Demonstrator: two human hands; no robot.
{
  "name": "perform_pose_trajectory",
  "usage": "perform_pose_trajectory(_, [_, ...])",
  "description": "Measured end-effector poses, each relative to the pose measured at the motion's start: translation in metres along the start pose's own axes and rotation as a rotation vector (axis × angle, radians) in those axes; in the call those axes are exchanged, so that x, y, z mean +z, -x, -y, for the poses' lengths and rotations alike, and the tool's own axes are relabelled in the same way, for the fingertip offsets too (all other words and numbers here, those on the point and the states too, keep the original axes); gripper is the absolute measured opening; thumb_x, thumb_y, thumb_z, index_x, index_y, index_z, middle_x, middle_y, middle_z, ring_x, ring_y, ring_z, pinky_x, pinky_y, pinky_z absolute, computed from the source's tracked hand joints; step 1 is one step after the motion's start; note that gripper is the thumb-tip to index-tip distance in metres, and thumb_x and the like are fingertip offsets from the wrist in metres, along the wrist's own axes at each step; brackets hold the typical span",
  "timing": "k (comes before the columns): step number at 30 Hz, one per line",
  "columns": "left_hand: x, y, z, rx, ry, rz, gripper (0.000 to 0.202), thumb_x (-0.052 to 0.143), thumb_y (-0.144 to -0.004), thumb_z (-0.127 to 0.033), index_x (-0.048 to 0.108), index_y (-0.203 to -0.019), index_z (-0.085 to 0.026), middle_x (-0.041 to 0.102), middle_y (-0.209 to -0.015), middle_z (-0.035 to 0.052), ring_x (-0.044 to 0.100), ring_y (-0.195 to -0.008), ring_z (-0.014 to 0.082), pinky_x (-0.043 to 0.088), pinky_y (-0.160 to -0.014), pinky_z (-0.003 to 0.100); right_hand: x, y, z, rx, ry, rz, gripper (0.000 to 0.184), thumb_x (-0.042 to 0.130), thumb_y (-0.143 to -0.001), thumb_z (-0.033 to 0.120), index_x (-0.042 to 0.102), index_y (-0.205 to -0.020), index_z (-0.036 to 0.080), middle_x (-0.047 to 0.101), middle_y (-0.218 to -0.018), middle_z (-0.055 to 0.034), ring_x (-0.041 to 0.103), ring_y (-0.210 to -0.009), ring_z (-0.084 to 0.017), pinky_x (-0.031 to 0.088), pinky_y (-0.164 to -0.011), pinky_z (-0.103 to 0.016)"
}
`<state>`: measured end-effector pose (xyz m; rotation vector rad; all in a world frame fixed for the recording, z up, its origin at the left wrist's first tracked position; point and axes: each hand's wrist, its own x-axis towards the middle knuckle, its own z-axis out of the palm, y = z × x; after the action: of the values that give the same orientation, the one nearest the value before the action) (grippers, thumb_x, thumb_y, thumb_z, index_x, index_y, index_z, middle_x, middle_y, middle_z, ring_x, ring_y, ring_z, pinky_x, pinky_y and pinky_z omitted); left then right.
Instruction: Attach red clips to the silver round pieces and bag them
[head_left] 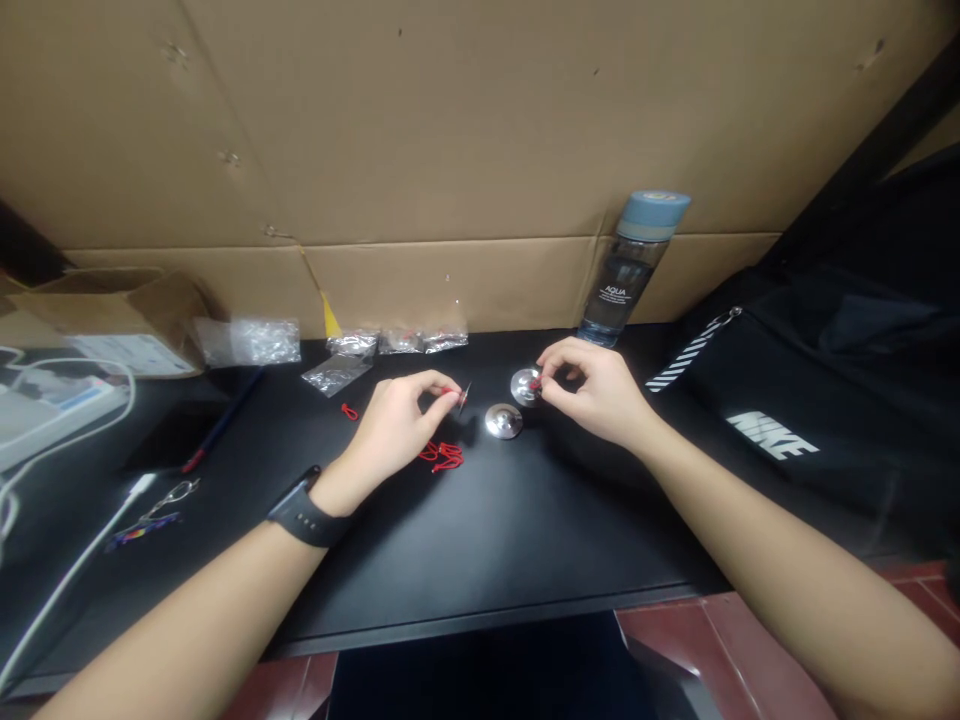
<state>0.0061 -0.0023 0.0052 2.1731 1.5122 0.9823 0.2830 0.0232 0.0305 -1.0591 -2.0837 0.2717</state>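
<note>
In the head view my left hand [397, 420], wearing a black watch [307, 505], is pinched on a small metal cymbal [466, 396] seen edge-on, with red at the fingertips. To its right, my right hand [596, 385] pinches the dark red loop at the centre of a second shiny cymbal [523, 386], which faces me. A third cymbal [503, 421], dome up, lies on the black table between my hands. Several red cord loops [448, 458] lie beside my left hand, and a single red loop [349, 411] rests farther left.
Clear plastic bags [352, 345] lie along the cardboard wall [420, 150]. A water bottle [619, 280] stands behind my right hand, with a black Nike bag [810, 370] at the right. Leftward are an open carton [127, 310], a white cable [82, 570] and a keychain [154, 520].
</note>
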Motion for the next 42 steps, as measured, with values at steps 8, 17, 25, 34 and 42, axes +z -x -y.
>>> perform_pose_trajectory(8, [0.019,0.013,-0.025,-0.122,0.494,0.152,0.018,0.071,-0.092,-0.037,0.078,-0.098,-0.021,0.081,-0.095,0.0049,0.076,-0.087,0.0227,0.057,-0.084,0.035,0.019,0.021,0.047,-0.114,-0.249,-0.039,0.009,0.065,-0.087,0.013,0.066,-0.085,0.022,0.07,-0.095,-0.0051,0.066,-0.084,-0.02,0.054,-0.072,-0.033])
perform_pose_trajectory(17, [0.016,0.019,-0.039,-0.291,0.802,0.254,0.022,0.077,-0.089,-0.031,0.077,-0.105,-0.015,0.081,-0.093,0.0068,0.076,-0.089,0.0201,0.056,-0.088,0.03,0.026,0.026,0.05,-0.172,-0.241,-0.087,0.009,0.065,-0.089,0.011,0.066,-0.087,0.02,0.069,-0.095,-0.0052,0.066,-0.082,-0.018,0.056,-0.074,-0.032])
perform_pose_trajectory(25, [0.017,0.024,-0.048,-0.294,0.964,0.308,0.034,0.08,-0.088,-0.038,0.079,-0.116,-0.018,0.08,-0.112,0.0087,0.075,-0.105,0.0228,0.054,-0.098,0.032,0.027,0.025,0.049,-0.176,-0.229,-0.149,0.01,0.064,-0.09,0.01,0.066,-0.091,0.02,0.069,-0.092,-0.0043,0.063,-0.075,-0.016,0.054,-0.068,-0.03])
perform_pose_trajectory(34, [0.017,0.022,-0.044,-0.396,0.978,0.281,0.032,0.083,-0.085,-0.035,0.081,-0.11,-0.017,0.081,-0.108,0.0096,0.075,-0.101,0.0228,0.054,-0.099,0.034,0.021,0.023,0.045,-0.185,-0.222,-0.057,0.016,0.064,-0.088,0.011,0.064,-0.1,0.021,0.068,-0.1,-0.0063,0.065,-0.087,-0.02,0.056,-0.076,-0.034])
perform_pose_trajectory(42, [0.019,0.022,-0.042,-0.357,0.939,0.236,0.031,0.08,-0.087,-0.032,0.08,-0.114,-0.018,0.081,-0.108,0.0086,0.076,-0.103,0.0246,0.056,-0.098,0.035,0.016,0.023,0.037,-0.372,-0.021,0.213,0.04,0.07,-0.091,0.02,0.062,-0.13,0.022,0.066,-0.13,-0.0122,0.065,-0.113,-0.027,0.057,-0.096,-0.043])
